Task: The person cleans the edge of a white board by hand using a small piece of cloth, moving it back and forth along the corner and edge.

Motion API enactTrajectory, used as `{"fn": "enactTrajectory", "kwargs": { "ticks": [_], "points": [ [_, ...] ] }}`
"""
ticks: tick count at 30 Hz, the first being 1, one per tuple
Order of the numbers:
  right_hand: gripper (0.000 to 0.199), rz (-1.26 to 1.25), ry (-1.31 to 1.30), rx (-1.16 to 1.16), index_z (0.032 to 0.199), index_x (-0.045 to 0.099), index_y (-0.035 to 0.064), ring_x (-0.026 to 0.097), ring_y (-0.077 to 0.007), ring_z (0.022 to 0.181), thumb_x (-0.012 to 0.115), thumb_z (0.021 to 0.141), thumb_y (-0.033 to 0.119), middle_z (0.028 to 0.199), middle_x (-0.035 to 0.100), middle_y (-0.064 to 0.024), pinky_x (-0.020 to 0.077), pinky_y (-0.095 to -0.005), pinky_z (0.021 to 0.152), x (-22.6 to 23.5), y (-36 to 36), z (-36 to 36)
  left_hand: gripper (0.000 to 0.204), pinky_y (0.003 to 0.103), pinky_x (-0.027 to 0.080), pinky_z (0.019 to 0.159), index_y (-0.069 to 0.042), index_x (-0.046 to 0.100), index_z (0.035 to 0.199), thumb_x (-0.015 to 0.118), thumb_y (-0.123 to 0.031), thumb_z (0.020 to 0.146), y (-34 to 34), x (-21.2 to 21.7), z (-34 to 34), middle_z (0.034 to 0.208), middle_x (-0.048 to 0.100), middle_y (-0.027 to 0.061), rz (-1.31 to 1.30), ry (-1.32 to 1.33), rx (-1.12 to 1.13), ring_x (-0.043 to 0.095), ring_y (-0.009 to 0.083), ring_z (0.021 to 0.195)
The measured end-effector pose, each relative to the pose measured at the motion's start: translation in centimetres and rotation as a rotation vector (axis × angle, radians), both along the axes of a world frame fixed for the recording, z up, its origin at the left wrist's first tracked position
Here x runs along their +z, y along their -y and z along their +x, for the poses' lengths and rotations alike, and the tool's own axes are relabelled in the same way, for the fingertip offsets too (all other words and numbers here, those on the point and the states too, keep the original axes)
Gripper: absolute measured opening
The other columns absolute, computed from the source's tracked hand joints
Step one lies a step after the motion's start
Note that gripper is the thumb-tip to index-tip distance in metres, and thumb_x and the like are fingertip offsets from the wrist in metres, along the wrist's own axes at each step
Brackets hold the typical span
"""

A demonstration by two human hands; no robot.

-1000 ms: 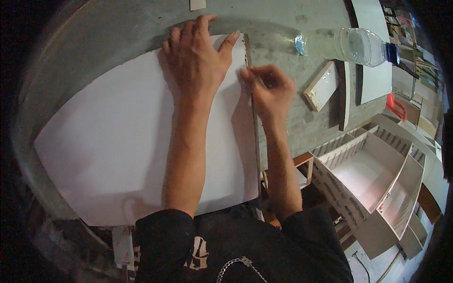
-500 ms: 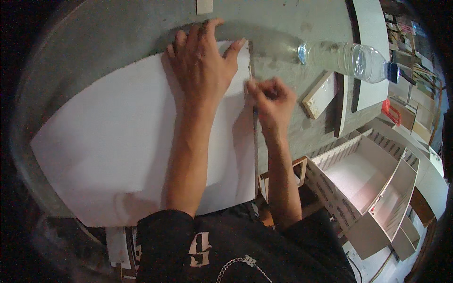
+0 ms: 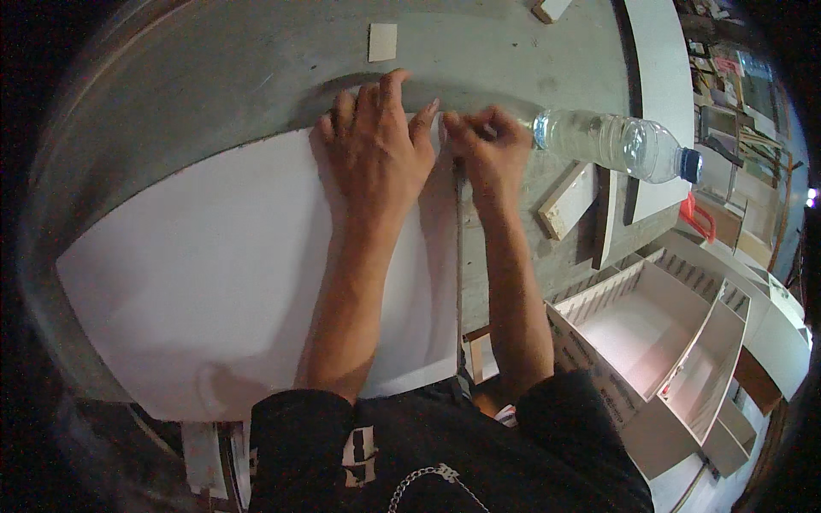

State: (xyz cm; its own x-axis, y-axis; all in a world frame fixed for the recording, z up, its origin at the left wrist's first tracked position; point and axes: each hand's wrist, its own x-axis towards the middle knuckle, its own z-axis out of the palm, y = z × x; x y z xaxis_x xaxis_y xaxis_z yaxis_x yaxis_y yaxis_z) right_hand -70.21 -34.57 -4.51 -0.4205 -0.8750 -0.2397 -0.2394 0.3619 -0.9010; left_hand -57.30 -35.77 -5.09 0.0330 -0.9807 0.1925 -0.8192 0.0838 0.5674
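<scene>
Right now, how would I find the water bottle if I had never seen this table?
Start at the big white board on the grey workbench. Go past its far right corner, just beyond the right hand. The plastic bottle lies on its side there, the only clear thing, with a blue cap.

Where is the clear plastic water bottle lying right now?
In the head view, the water bottle lies on its side on the grey table, at upper right, just beyond the right hand, its blue cap pointing right.

Large white board (image 3: 214,291) flat on grey table, right edge straight.
</scene>
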Motion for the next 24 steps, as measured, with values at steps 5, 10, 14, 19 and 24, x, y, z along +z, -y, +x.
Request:
{"fn": "enactTrajectory", "kwargs": {
  "ticks": [5,10,14,19,24],
  "points": [
    [0.023,-0.056,0.144,-0.039,0.068,0.058,0.0014,0.051,-0.0084,0.063,0.077,0.078,0.011,0.066,0.062,-0.0028,0.0421,-0.0250,0.056,-1.0,-4.4,0.5,0.040,0.044,0.039,0.084,-0.017,0.058,0.117,0.064,-0.042,0.086,0.1,0.3,0.4,0.098,0.066,0.0018,0.120,0.038,0.000,0.056,0.0267,0.099],
    [0.023,-0.041,-0.034,0.009,0.069,0.059,0.0001,0.050,-0.0076,0.062,0.077,0.078,0.012,0.064,0.060,-0.0025,0.0412,-0.0254,0.053,-0.1,-0.5,-0.1,0.039,0.044,0.039,0.084,-0.017,0.058,0.116,0.065,-0.040,0.085,0.3,0.0,0.1,0.100,0.066,0.0020,0.027,0.009,-0.015,0.056,0.0273,0.097],
    [0.024,-0.065,0.025,-0.019,0.069,0.060,-0.0002,0.050,-0.0078,0.061,0.076,0.079,0.013,0.064,0.060,-0.0025,0.0417,-0.0257,0.053,-1.2,-3.7,1.1,0.037,0.042,0.037,0.083,-0.014,0.058,0.112,0.070,-0.033,0.082,-0.1,-0.4,1.0,0.095,0.063,0.0054,-0.001,-0.014,0.014,0.054,0.0261,0.095],
    [0.026,-0.115,0.012,-0.012,0.068,0.059,-0.0008,0.050,-0.0079,0.059,0.076,0.079,0.015,0.063,0.060,-0.0035,0.0416,-0.0264,0.053,-0.5,-0.6,0.0,0.037,0.042,0.037,0.083,-0.014,0.059,0.112,0.069,-0.034,0.083,-0.2,0.4,-0.3,0.097,0.064,0.0048,-0.013,-0.008,0.005,0.054,0.0267,0.096],
    [0.028,-0.064,-0.109,0.062,0.065,0.054,0.0010,0.044,-0.0080,0.058,0.074,0.080,0.015,0.057,0.052,-0.0009,0.0389,-0.0264,0.052,-1.0,-11.5,0.1,0.040,0.042,0.039,0.085,-0.015,0.057,0.115,0.068,-0.036,0.084,-0.9,-0.4,-0.1,0.099,0.066,0.0039,-0.019,0.083,-0.003,0.057,0.0272,0.101]
  ]
}}
